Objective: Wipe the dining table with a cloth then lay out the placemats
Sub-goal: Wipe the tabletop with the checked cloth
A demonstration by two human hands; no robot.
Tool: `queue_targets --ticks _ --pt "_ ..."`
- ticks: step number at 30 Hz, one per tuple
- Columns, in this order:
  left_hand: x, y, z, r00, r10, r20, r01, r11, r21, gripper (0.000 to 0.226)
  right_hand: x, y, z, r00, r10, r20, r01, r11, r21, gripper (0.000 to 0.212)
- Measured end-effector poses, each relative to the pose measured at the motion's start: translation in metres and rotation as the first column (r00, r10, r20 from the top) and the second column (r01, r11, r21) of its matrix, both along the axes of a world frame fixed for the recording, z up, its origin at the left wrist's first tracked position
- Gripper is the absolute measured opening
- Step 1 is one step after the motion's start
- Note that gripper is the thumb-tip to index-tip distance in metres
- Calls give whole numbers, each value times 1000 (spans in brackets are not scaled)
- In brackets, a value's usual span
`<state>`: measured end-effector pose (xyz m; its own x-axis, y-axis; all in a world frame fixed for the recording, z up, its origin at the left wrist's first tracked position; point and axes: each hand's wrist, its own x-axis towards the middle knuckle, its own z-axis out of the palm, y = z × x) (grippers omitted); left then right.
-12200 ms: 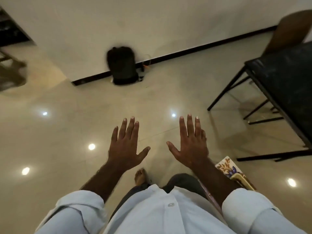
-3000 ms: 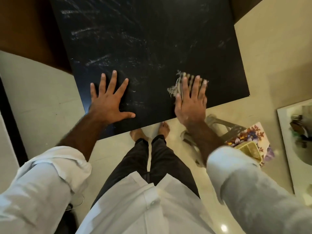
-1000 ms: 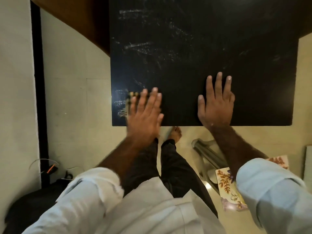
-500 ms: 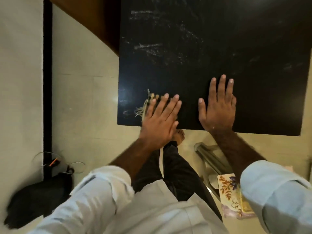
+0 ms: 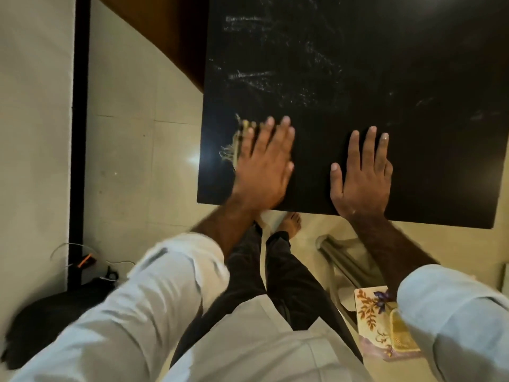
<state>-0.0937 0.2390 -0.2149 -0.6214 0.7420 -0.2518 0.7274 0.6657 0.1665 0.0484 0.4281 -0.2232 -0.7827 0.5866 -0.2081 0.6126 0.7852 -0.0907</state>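
Observation:
The black dining table (image 5: 371, 64) fills the upper right, with pale smears on its top. My left hand (image 5: 264, 164) lies flat near the table's front left corner, fingers straight, pressing a frayed, striped cloth (image 5: 237, 144) onto the top; only the cloth's fringed left edge shows past my fingers. Flat on the bare tabletop to the right, near the front edge, rests my right hand (image 5: 363, 175) with its fingers spread. Floral placemats (image 5: 370, 321) lie stacked low at the right, partly behind my right sleeve.
A grey chair (image 5: 341, 260) stands under the table's front edge beside my legs. A dark bag (image 5: 55, 321) and cables lie on the floor at lower left, next to a black skirting strip along the wall. A brown surface shows beyond the table's left side.
My left hand has slid the cloth along the table's front left part, first to the right, then forward. My right hand has stayed flat in place.

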Motion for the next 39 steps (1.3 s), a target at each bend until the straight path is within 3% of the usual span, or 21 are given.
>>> queue_targets --ticks 2,7,12,14,17,20,22,26,32,39 --pt "29 -24 2 997 -65 44 66 997 -35 76 0 0 1 1000 -1 -1 1 1000 -2 78" --pt "1 -90 -3 991 125 42 -120 988 -100 75 0 2 -1 1000 -3 -2 3 1000 -2 78" --pt "-70 -12 -6 977 213 -10 -213 977 -9 76 2 3 -3 999 -13 -33 13 1000 10 78" --pt "-71 37 -6 990 143 -22 -142 990 22 76 3 2 -5 995 -62 -79 63 998 6 79" --pt "-27 90 -3 994 -111 -16 112 993 44 76 6 3 -8 973 -141 -181 139 990 -22 82" --pt "25 84 -2 939 -342 42 342 940 9 74 9 3 -9 947 -182 -264 170 983 -71 86" --pt "34 57 -5 936 -347 60 349 937 -15 74 10 5 -10 935 -196 -296 176 980 -92 87" --pt "6 28 -8 987 -151 46 153 986 -59 75 11 8 -10 918 -221 -329 166 968 -187 88" --pt "-8 111 -10 1000 -28 -10 28 1000 5 75 16 16 -8 818 -305 -489 122 921 -370 84" --pt "59 227 -11 955 -294 48 293 955 39 73 35 49 7 597 -540 -593 125 793 -597 74"
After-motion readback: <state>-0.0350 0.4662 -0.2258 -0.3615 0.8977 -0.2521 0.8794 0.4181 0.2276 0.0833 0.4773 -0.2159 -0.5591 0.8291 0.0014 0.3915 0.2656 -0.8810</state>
